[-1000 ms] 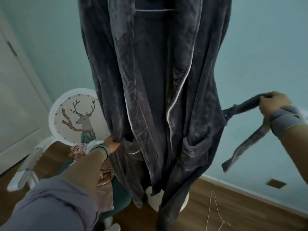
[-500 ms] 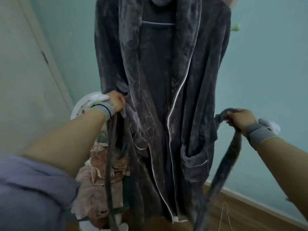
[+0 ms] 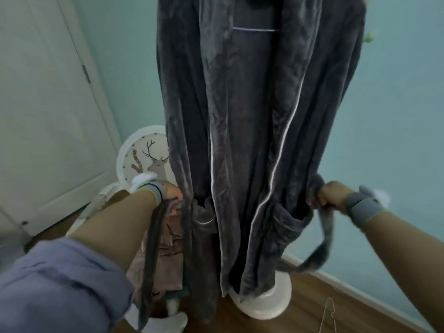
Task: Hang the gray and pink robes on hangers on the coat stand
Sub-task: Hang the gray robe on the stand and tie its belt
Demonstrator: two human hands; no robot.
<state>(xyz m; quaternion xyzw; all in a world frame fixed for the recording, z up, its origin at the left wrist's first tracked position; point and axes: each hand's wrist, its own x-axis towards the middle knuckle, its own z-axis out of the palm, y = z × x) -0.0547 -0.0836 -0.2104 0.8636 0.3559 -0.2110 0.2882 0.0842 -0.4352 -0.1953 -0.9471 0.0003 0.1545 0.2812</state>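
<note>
The gray robe (image 3: 254, 121) hangs open-fronted in the middle of the view, its top cut off above. The coat stand's round white base (image 3: 269, 301) shows under its hem. My left hand (image 3: 171, 192) grips one end of the gray belt (image 3: 152, 255) at the robe's left side, and the belt end dangles down. My right hand (image 3: 329, 194) grips the other belt end (image 3: 322, 246) at the robe's right side. The pink robe (image 3: 163, 255) lies crumpled on a chair at lower left, behind my left arm.
A white chair with a round deer-print back (image 3: 146, 157) stands left of the robe. A white door (image 3: 48, 111) fills the left. A thin wire hanger (image 3: 328, 316) lies on the wooden floor at lower right, near the teal wall's baseboard.
Both hands have dropped to the robe's waist level and now hold the belt ends close against its sides. The view has shifted down, showing the stand's base again.
</note>
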